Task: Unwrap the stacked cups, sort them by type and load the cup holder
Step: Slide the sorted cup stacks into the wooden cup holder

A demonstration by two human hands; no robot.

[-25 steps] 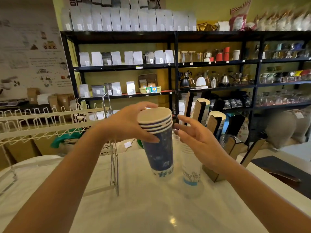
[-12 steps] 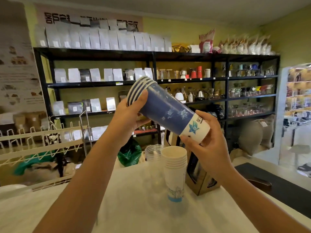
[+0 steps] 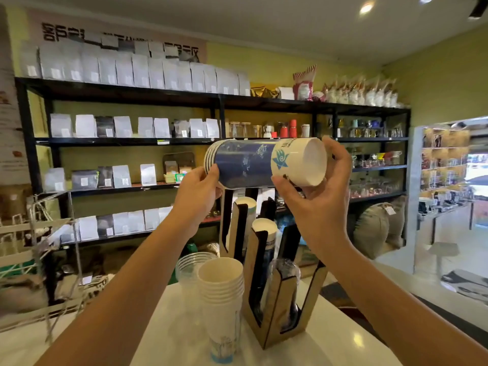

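I hold a short stack of blue paper cups (image 3: 248, 165) lying sideways at chest height, above the cup holder. My left hand (image 3: 199, 194) grips its rim end and my right hand (image 3: 320, 199) grips its white base end. Below stands the wooden cup holder (image 3: 274, 294) with stepped slots; two rear slots hold white cup stacks (image 3: 264, 228) and the front slot holds clear cups (image 3: 286, 270). On the counter in front stand a stack of white paper cups (image 3: 221, 289) and, behind it, clear plastic cups (image 3: 188, 268).
The white counter (image 3: 171, 339) carries the holder near its right edge. A white wire rack (image 3: 39, 249) stands at the left. Black shelving (image 3: 184, 141) with bags, jars and kettles fills the back wall. A doorway (image 3: 449, 194) lies at right.
The blue stack went from upright near the counter to tilted, then to level and higher. My right hand took hold of its base end. The view has risen and the holder now shows fully.
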